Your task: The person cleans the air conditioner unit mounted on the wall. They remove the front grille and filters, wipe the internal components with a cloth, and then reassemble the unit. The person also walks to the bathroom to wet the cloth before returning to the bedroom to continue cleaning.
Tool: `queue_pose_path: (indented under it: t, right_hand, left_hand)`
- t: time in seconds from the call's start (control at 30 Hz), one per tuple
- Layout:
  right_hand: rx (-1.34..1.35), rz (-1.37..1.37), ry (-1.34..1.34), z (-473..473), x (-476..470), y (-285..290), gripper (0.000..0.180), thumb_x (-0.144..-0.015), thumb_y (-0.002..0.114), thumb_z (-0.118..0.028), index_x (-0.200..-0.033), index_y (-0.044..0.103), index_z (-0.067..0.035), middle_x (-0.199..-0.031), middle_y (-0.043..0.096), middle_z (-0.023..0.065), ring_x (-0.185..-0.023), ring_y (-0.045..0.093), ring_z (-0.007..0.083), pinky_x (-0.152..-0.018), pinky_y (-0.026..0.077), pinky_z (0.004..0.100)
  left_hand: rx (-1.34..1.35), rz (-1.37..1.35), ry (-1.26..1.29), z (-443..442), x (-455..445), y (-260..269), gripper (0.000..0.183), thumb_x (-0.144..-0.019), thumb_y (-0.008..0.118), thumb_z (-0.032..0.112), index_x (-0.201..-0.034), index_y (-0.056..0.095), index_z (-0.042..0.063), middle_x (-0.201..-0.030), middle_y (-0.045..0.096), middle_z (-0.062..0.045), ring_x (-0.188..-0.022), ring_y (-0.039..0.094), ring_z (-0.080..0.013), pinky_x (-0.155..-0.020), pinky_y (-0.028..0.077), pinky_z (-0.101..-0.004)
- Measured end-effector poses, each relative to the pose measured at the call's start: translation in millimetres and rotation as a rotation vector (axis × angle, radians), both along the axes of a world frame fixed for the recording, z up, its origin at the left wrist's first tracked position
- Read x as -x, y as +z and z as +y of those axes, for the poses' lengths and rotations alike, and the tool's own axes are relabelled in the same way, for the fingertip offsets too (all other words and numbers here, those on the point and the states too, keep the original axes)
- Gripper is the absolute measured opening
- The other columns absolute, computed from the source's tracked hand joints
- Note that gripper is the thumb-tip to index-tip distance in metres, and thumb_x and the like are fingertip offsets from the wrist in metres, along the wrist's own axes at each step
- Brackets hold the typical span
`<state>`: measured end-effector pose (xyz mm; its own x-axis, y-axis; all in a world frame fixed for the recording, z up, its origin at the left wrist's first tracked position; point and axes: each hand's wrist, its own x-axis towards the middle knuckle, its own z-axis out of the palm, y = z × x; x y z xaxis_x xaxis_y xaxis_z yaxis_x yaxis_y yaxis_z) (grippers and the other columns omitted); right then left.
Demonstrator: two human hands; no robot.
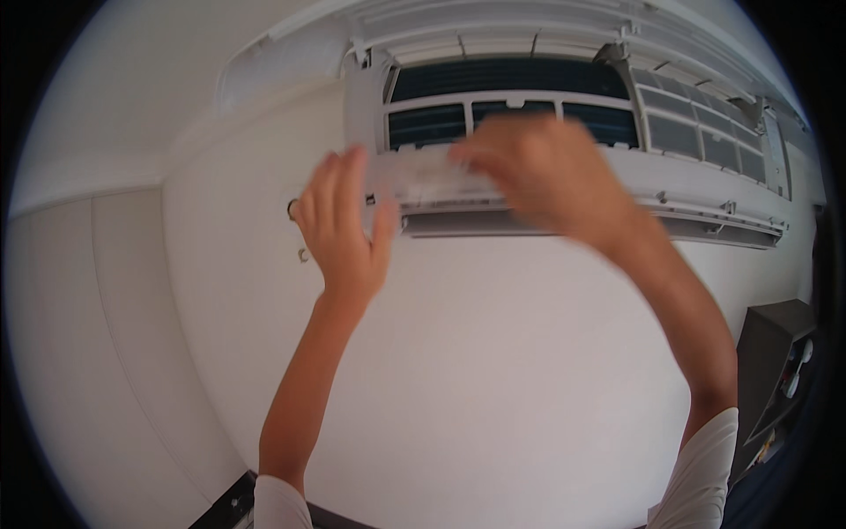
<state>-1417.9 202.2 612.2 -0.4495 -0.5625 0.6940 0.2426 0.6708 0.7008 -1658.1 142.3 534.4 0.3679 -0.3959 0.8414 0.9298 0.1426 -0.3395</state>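
Note:
A white wall-mounted air conditioner [667, 172] is above and before me, its front cover [568, 16] raised. Dark fins show through the frame at its left part, while a grey mesh filter [671, 132] lies over the right part. My left hand [340, 218] is raised at the unit's left end, fingers apart and pointing up, nothing seen in it. My right hand [545, 175] is blurred in front of the lower casing, fingers bent toward the left. A pale, blurred shape lies between the hands; whether the right hand holds it cannot be told.
A pale wall [502, 370] extends below the unit. Left of it are tall light panels [59, 317]. At the right stands a dark shelf [770, 337] with small items on it. A black object [228, 502] shows at the bottom left.

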Motion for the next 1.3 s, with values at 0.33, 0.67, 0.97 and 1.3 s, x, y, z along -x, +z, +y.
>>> queue_pose_path:
  t: [0.33, 0.67, 0.97, 1.3]
  right_hand:
    - [0.209, -0.201, 0.141, -16.5, -16.0, -42.7, 0.012, -0.086, 0.065, -0.012, -0.093, 0.065, -0.003, -0.079, 0.064, 0.0104, -0.068, 0.063, 0.0298, -0.058, 0.050, 0.0381]
    - [0.178, -0.022, -0.289, -19.5, -16.7, -37.4, 0.042, -0.096, 0.053, -0.047, -0.083, 0.065, -0.010, -0.048, 0.054, 0.0042, -0.042, 0.054, 0.0276, -0.043, 0.042, 0.0365]
    - [-0.131, 0.053, -0.130, 1.8, -22.9, -39.6, 0.036, -0.093, 0.060, -0.040, -0.075, 0.064, -0.009, -0.078, 0.066, 0.0063, -0.065, 0.063, 0.0251, -0.052, 0.047, 0.0377]
    - [0.324, -0.090, -0.346, 9.0, -43.5, -35.3, 0.031, -0.096, 0.058, -0.033, -0.079, 0.061, -0.008, -0.060, 0.061, 0.0077, -0.056, 0.060, 0.0301, -0.055, 0.046, 0.0391]
  left_hand:
    - [0.333, 0.046, 0.061, -12.8, -67.0, -0.6, 0.023, -0.063, 0.076, 0.009, -0.083, 0.064, 0.006, -0.061, 0.058, -0.007, -0.056, 0.055, -0.0236, -0.051, 0.043, -0.0345]
    - [0.360, -0.040, 0.048, 0.5, -72.9, 9.1, 0.011, -0.065, 0.072, 0.013, -0.068, 0.062, 0.011, -0.051, 0.053, -0.007, -0.044, 0.051, -0.0265, -0.043, 0.038, -0.0345]
    - [0.567, -0.091, 0.078, -2.7, -84.2, -1.8, 0.020, -0.068, 0.079, 0.018, -0.080, 0.066, 0.008, -0.066, 0.065, -0.010, -0.060, 0.064, -0.0298, -0.053, 0.048, -0.0361]
    - [0.725, -0.056, -0.504, -14.7, -73.1, -0.9, 0.023, -0.088, 0.066, 0.007, -0.111, 0.067, 0.003, -0.096, 0.065, -0.009, -0.085, 0.059, -0.0219, -0.074, 0.047, -0.0299]
